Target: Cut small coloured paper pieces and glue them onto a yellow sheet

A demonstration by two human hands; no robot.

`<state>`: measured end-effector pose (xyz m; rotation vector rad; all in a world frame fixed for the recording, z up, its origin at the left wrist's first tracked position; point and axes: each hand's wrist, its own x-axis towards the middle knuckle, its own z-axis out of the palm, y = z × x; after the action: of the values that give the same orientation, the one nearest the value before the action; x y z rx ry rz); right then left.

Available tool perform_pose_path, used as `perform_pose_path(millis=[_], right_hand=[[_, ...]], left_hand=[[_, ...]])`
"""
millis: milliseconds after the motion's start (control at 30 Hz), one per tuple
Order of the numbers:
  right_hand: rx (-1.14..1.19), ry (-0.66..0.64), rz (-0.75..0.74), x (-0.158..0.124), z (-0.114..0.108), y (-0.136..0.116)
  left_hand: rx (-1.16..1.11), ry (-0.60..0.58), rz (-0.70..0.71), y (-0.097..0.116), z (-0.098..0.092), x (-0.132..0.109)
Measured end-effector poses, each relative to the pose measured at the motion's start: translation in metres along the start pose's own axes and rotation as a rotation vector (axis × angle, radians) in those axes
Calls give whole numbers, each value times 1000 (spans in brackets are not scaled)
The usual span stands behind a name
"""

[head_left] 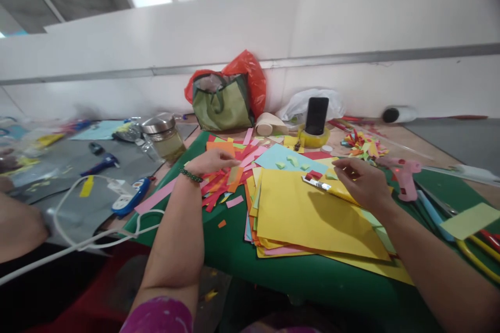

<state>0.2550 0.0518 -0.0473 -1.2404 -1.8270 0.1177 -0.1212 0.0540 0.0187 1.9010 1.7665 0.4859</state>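
My left hand (214, 161), a beaded bracelet at its wrist, is over a loose pile of red, orange and pink paper strips (224, 187). Its fingers are curled together, and what they pinch, if anything, is hidden. Over the right side of a stack of yellow paper sheets (297, 213) hovers my right hand (363, 179), fingers bent and thumb apart, with nothing visible in it. A yellow utility knife (339, 193) lies on the stack just beneath it, blade end to the left. Small green paper pieces (292, 160) rest on a light blue sheet (273, 156) behind.
Right of the stack are a pink glue gun (408, 179), scissors (437, 197) and a pale green strip (472, 221). Behind stand a phone (316, 115) against yellow tape (314, 137), a green bag (222, 103) and a glass jar (164, 137). A power strip (130, 197) and another person's arm (19, 226) are left.
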Motion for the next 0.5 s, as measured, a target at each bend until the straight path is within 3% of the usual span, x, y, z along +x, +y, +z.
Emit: perform_pose_path(millis=[133,267,500], right_hand=[[13,-22,-9,-1,1,0],[34,-50,-29,-1,2,0],[27,-57,-47,-3,4,1]], left_hand=[[234,163,-243,-14,-4,7],[423,76,-332,-18,3,14],[494,7,-366,-22,19,23]])
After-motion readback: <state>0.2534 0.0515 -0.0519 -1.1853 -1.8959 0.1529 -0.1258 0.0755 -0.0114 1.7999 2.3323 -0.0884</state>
